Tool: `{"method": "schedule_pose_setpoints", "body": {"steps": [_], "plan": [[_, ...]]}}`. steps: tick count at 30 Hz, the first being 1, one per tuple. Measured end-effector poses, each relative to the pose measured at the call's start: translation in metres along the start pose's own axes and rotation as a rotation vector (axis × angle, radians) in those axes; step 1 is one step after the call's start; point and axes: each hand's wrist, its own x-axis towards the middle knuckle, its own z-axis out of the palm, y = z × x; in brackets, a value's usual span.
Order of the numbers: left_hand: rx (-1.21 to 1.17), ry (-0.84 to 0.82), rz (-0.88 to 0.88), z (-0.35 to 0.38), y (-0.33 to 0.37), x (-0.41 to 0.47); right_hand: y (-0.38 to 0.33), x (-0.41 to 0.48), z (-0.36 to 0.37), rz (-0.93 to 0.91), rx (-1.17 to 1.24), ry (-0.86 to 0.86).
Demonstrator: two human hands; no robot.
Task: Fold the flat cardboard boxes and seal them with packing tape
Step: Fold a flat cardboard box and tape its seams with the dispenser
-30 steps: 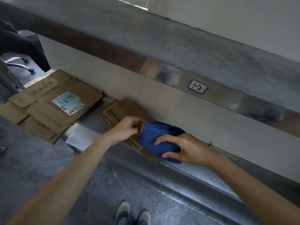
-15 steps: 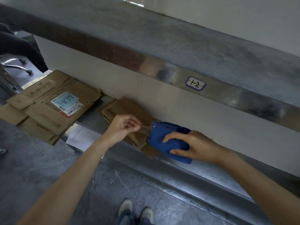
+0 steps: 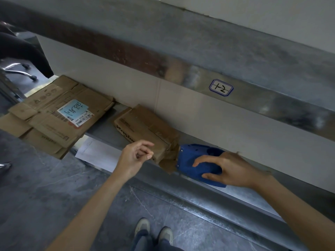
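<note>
Running across the view, a low steel shelf (image 3: 105,131) carries all the cardboard, under a metal rail (image 3: 272,104) that bears a small handwritten sticker (image 3: 221,87). At the shelf's left end lies a stack of flattened boxes (image 3: 45,124), overhanging the front edge, creased and worn, with a pale blue shipping label (image 3: 75,112) and barcode on the top sheet. Well to the right of that stack sits the small brown box (image 3: 145,127), folded up into shape, printed lettering along its near side, its right end covered in wrinkled brown tape (image 3: 171,151) with a loose flap hanging below. Whether anything is inside it cannot be told. Touching that taped end is a blue tape dispenser (image 3: 195,160), resting on the shelf. The right hand (image 3: 233,169) grips the dispenser from above, fingers curled over its body. The left hand (image 3: 134,158) hovers just in front of the box, fingers loosely curled, with nothing visible between them. A white paper sheet (image 3: 97,153) lies under the shelf edge, and two shoes (image 3: 154,230) stand on the grey floor below
</note>
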Motion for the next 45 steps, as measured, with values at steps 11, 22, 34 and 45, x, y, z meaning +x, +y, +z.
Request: {"method": "schedule_pose_setpoints", "body": {"steps": [11,22,34,45], "plan": [[0.106,0.119,0.124,0.026,-0.025,-0.014,0.002,0.012,0.004,0.036,-0.100,-0.082],[0.152,0.217,0.307,0.033,-0.042,-0.007,0.007,0.018,0.007,0.044,-0.126,-0.113],[0.567,0.246,0.515,0.007,-0.049,0.014,0.012,0.025,0.008,0.059,-0.131,-0.086],[0.394,0.098,0.536,0.002,-0.059,0.028,0.014,0.027,0.007,0.076,-0.121,-0.097]]}}
